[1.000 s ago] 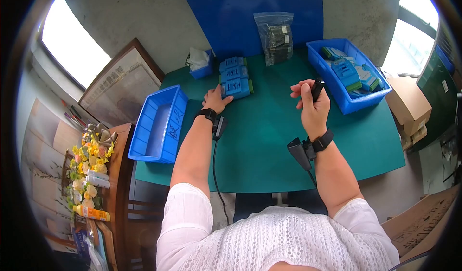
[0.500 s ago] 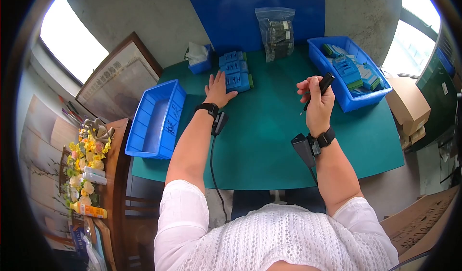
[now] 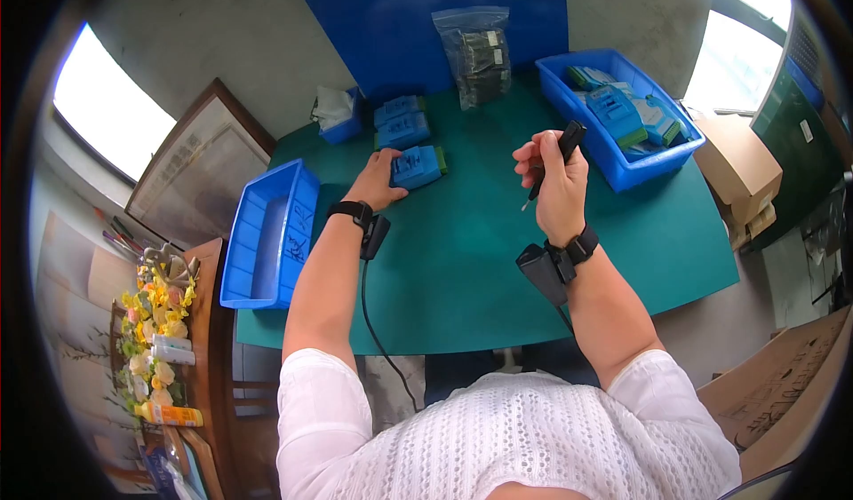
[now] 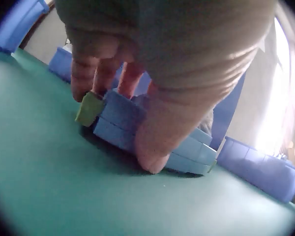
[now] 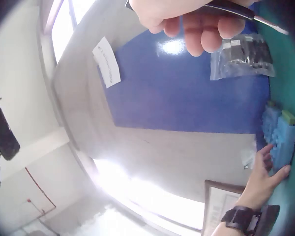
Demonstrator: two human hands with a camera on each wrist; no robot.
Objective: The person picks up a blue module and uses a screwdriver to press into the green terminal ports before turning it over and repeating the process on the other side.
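My left hand (image 3: 375,183) grips a blue plastic module (image 3: 416,168) with a green connector (image 4: 90,109) at one end. In the left wrist view, the thumb (image 4: 155,147) presses the module's near side while the fingers reach over to its far side. Behind it on the table, two similar blue modules (image 3: 402,129) stand close together. My right hand (image 3: 563,194) holds a screwdriver (image 3: 573,136) above the table, its black handle in the fingers. The thin metal shaft (image 5: 271,24) points down toward the tabletop.
A blue bin (image 3: 662,158) at the right holds several more modules. An unfilled blue bin (image 3: 233,265) sits at the left edge of the green table (image 3: 480,278). At the back are a bag (image 3: 484,56) of dark parts and a small tissue box (image 3: 342,129).
My left hand has closed round the nearest module, which now sits apart from the other two, closer to me. The right hand still holds the screwdriver. The head view has shifted slightly.
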